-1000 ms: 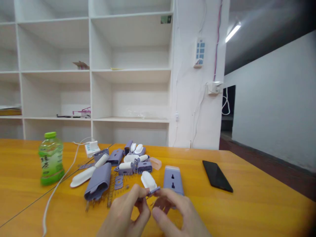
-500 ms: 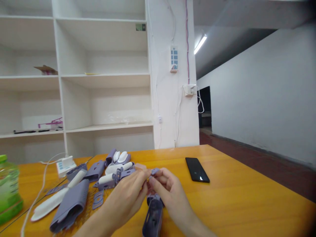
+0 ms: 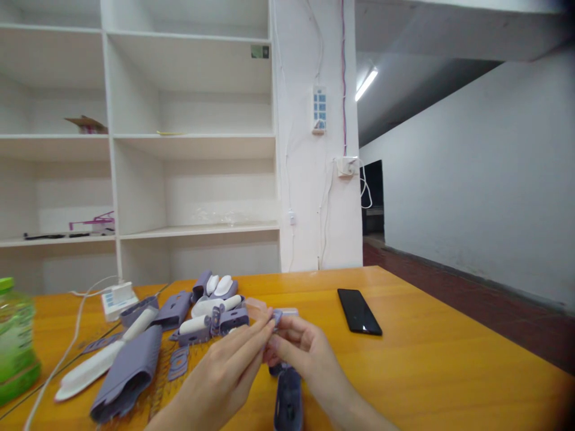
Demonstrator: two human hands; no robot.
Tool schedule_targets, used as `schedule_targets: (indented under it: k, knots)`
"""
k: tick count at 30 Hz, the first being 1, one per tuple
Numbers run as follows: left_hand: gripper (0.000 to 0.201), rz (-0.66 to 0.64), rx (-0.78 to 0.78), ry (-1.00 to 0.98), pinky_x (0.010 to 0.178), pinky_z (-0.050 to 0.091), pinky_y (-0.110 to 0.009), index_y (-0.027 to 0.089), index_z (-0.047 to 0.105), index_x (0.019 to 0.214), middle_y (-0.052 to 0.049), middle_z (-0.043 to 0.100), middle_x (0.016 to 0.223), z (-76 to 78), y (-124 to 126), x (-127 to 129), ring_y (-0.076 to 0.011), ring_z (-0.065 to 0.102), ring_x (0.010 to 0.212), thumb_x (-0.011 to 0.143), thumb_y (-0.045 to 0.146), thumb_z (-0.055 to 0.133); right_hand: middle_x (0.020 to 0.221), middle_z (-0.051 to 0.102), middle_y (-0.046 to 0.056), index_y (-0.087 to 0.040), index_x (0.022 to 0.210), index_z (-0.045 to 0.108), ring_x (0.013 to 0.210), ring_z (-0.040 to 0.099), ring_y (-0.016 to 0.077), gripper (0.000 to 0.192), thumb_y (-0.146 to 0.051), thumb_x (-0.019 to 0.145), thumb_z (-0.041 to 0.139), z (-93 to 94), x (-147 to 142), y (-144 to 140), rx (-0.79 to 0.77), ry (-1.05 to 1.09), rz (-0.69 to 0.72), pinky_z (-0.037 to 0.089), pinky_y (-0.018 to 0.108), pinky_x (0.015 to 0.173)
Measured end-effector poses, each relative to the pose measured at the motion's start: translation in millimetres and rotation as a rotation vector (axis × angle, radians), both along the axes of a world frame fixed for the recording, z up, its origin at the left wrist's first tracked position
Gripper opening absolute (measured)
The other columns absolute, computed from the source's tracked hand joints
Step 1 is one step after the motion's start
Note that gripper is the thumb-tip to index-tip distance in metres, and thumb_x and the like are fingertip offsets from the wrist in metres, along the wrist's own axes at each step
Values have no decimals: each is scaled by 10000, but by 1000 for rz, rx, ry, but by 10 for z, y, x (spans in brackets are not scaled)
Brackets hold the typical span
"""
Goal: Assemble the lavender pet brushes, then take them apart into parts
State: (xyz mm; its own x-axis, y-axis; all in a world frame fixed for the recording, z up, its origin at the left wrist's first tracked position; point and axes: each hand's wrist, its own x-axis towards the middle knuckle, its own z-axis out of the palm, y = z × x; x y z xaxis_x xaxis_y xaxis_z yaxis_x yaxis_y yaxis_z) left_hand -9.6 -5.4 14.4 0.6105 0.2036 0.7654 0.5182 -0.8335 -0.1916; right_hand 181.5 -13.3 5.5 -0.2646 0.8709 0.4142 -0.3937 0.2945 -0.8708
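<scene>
My left hand (image 3: 229,364) and my right hand (image 3: 311,354) meet above the table, fingertips pinched together. Between them shows a small purple plastic piece (image 3: 277,316), mostly covered by the fingers. Directly below, a hollow purple plastic housing (image 3: 288,400) lies lengthwise toward me, its far end hidden by my hands. A clear, pinkish plastic piece (image 3: 256,307) sits just beyond my left fingertips. To the left are more purple shells, including a large ribbed sleeve (image 3: 129,372), a flat purple piece with ring shapes (image 3: 178,363) and a white long-handled part (image 3: 96,362).
A black phone (image 3: 359,311) lies on the right of the wooden table (image 3: 431,365). At the left stand a green bottle (image 3: 17,344) and a white power strip (image 3: 119,301) with a trailing cable. White shelves (image 3: 193,230) rise behind the table.
My hands stay together, the left fingers now straighter and flatter around the small piece. The housing below appears shifted slightly right. The camera view has moved a little.
</scene>
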Motion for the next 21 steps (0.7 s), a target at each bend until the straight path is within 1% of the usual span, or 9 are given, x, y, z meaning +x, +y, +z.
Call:
schedule_targets:
  k: [3,5,8,10,13,15,17,19,21]
  knots:
    - [481,3,-50,-60,1000,561,-251,228,479,1466,-92,696,1328,0,-61,14,-185,697,1165,996,130,514,764,747,53,-125,1037,726,678,692,158,538,-549,729,847,-4,4,-1,-1,-14,27,526,279,684]
    - [504,17,-106,-92,993,568,-255,249,476,1473,-85,678,1358,7,-112,10,-196,692,1175,983,165,554,761,746,52,-127,1027,723,672,691,163,538,-551,722,851,-1,3,-7,4,-5,5,528,284,681]
    - [508,34,-186,-128,1017,563,-305,275,499,1463,-76,646,1401,27,-166,-22,-231,658,1230,967,225,596,788,747,57,-134,1025,713,687,695,174,541,-544,706,864,9,4,-20,-1,2,-20,532,292,678]
    - [489,51,-231,-150,1051,542,-353,287,514,1455,-71,642,1405,42,-173,-53,-249,629,1268,973,248,593,811,753,63,-137,1044,705,703,709,187,550,-540,705,867,21,4,-39,-16,-4,-2,543,308,692]
    - [479,56,-280,-185,1068,529,-384,295,514,1455,-67,646,1401,60,-167,-78,-258,614,1285,983,255,587,860,764,65,-156,1097,687,802,737,219,533,-490,724,870,43,-11,-87,-7,-24,21,555,336,763]
    - [481,16,-283,-208,1038,554,-368,312,525,1440,-56,672,1367,64,-178,-62,-257,640,1250,972,243,609,917,768,61,-184,1151,657,899,738,237,523,-448,749,863,57,-32,-123,37,-13,32,551,354,834]
    - [476,-57,-280,-236,952,603,-324,324,542,1413,-52,686,1346,65,-215,-16,-243,695,1157,957,217,625,971,767,54,-216,1220,599,949,733,243,556,-426,770,851,73,-48,-149,72,28,49,544,375,880]
    - [478,-141,-289,-286,841,635,-289,317,533,1406,-76,651,1390,63,-268,49,-218,741,1016,952,201,622,1003,765,54,-228,1246,554,956,732,243,587,-404,772,853,95,-44,-158,75,57,52,542,379,883]
    - [504,-182,-314,-363,773,639,-292,301,490,1428,-116,598,1439,48,-312,116,-202,740,915,947,218,616,1009,766,57,-223,1238,540,954,733,244,611,-378,749,873,118,-16,-151,57,58,37,540,372,876]
